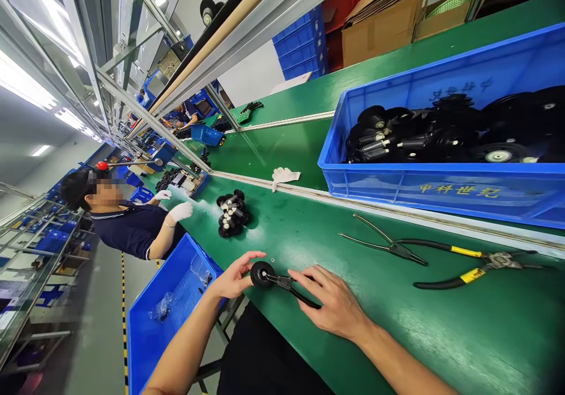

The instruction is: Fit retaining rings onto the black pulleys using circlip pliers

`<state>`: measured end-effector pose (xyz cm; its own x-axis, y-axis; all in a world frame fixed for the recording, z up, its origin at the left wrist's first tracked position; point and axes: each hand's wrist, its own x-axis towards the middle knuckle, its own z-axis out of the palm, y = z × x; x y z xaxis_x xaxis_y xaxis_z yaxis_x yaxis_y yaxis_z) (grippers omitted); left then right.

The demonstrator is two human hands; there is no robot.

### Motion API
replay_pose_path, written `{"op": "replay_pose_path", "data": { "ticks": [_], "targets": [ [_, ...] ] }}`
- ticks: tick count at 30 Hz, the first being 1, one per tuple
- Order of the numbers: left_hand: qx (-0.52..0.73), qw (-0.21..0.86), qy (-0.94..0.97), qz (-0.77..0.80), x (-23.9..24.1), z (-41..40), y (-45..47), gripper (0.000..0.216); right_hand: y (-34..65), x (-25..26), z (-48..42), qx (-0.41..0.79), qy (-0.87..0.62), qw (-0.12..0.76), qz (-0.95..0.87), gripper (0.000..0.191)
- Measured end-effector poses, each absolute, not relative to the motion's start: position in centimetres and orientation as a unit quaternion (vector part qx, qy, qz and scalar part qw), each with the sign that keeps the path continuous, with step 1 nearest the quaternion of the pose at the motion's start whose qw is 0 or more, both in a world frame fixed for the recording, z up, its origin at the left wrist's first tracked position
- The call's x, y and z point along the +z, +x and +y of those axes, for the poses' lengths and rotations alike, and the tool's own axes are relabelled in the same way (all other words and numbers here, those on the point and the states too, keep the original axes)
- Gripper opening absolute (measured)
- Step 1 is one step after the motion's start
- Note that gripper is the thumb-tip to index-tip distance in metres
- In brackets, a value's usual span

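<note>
My left hand (237, 276) grips a small black wheel (260, 274) by its rim, above the green workbench (375, 306). Circlip pliers (285, 282) are in my right hand (333, 301), its fingers wrapped about the black handles. Their thin tips reach the pale hub at the wheel's centre; whether a clip sits there is too small to tell. A loose metal ring (273, 260) lies on the bench just beyond the wheel. Farther off, several black wheel assemblies (233, 212) stand in a cluster.
Slim pliers (392, 246) and larger yellow-and-black pliers (479, 261) lie to the right. A blue crate (397, 186) of black wheels stands behind a metal rail. A white glove (285, 176) rests on that rail. Left are a blue bin (145, 324) and a gloved co-worker (128, 224).
</note>
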<state>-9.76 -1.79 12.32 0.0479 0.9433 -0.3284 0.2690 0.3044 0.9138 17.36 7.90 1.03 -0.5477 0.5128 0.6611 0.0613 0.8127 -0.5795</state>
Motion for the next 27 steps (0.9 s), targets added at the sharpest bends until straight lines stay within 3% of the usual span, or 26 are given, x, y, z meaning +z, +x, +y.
{"op": "replay_pose_path", "data": {
  "ticks": [11, 27],
  "targets": [
    [0.281, 0.532, 0.530, 0.597, 13.0, -2.2, -10.5, 0.068, 17.6, 1.2, 7.9, 0.209, -0.163, 0.434, -0.861, 0.061],
    [0.204, 0.477, 0.627, 0.581, 15.6, -1.8, -10.8, 0.065, 17.3, 0.6, 7.7, 0.216, -0.145, 0.429, -0.865, 0.077]
  ]
}}
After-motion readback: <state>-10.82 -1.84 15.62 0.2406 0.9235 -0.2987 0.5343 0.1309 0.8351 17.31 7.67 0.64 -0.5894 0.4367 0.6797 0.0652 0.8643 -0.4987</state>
